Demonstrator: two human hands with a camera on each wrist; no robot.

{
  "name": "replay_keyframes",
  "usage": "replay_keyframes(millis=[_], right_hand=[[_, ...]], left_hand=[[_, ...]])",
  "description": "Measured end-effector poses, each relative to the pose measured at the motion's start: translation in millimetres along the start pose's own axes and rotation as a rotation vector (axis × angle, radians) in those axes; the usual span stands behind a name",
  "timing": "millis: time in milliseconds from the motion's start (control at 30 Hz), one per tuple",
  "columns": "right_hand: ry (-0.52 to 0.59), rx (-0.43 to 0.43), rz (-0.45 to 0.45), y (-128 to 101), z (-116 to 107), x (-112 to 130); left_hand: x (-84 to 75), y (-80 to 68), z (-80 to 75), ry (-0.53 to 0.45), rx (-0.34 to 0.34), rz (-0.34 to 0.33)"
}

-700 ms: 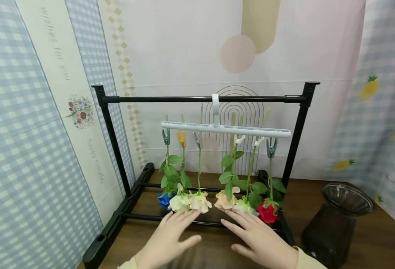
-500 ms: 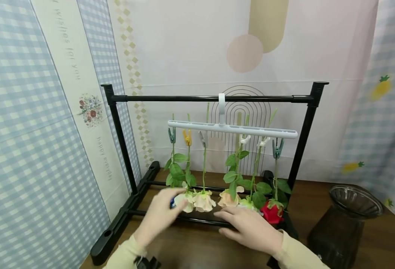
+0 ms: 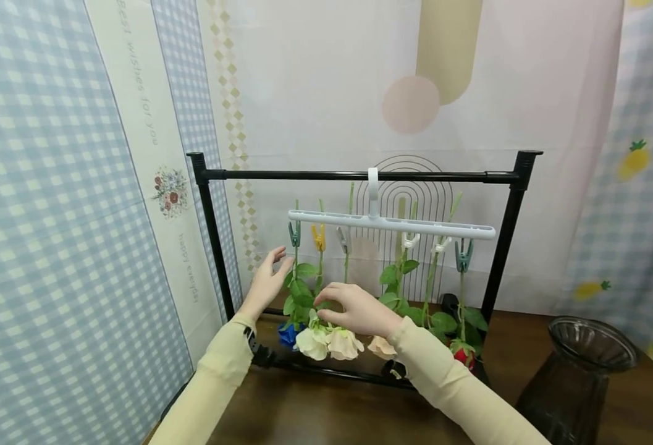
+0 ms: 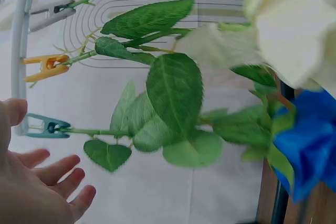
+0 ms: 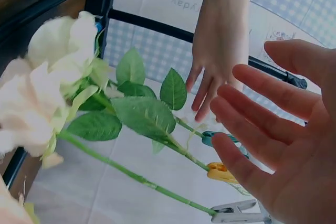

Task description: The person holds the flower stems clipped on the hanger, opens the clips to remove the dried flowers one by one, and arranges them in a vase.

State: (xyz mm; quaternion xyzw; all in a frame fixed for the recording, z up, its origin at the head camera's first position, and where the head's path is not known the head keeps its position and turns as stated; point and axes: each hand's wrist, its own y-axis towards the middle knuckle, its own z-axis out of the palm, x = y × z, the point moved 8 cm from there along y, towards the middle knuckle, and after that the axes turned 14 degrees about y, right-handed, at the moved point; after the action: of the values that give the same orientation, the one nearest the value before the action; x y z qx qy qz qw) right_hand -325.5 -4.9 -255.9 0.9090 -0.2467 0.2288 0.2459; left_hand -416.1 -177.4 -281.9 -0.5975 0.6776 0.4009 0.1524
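Artificial roses hang upside down by clips from a white hanger point(image 3: 332, 219). My left hand point(image 3: 267, 283) is raised beside the left teal clip point(image 3: 294, 235), fingers spread and holding nothing. That clip grips the stem of the blue rose point(image 3: 289, 335). My right hand point(image 3: 356, 309) hovers over the white rose point(image 3: 312, 343) and the cream rose point(image 3: 345, 343), its fingers loosely bent with nothing in them. In the right wrist view the yellow clip point(image 5: 221, 172) and grey clip point(image 5: 233, 211) lie beyond the fingers. My right sleeve partly covers the peach rose point(image 3: 380, 347).
A black rack point(image 3: 304, 175) carries the hanger on its top bar. At the right hang two white clips point(image 3: 411, 240) and another teal clip point(image 3: 463, 256), with a red rose point(image 3: 464, 353) below. A dark glass vase point(image 3: 573, 389) stands on the wooden table point(image 3: 315, 414).
Both hands have risen from below the flowers. The left has moved up to the left teal clip, the right up and leftward over the pale roses. The head view has shifted slightly.
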Motion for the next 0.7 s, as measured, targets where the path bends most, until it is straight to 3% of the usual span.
replay_keyframes(millis=[233, 433, 567, 700], right_hand=[[0.084, -0.026, 0.003, 22.0, -1.1, -11.6], [0.148, -0.165, 0.085, 47.8, -10.8, -22.1], [0.108, -0.241, 0.158, 60.6, -16.6, -24.1], [-0.050, -0.294, 0.184, 75.7, -19.5, -23.3]], left_hand=[[7.9, 25.4, 23.5, -0.200, 0.092, -0.119], [15.2, 23.5, 22.3, -0.222, 0.052, -0.180], [15.3, 17.0, 21.0, -0.241, 0.035, -0.197], [12.3, 10.8, 16.1, -0.267, 0.018, -0.199]])
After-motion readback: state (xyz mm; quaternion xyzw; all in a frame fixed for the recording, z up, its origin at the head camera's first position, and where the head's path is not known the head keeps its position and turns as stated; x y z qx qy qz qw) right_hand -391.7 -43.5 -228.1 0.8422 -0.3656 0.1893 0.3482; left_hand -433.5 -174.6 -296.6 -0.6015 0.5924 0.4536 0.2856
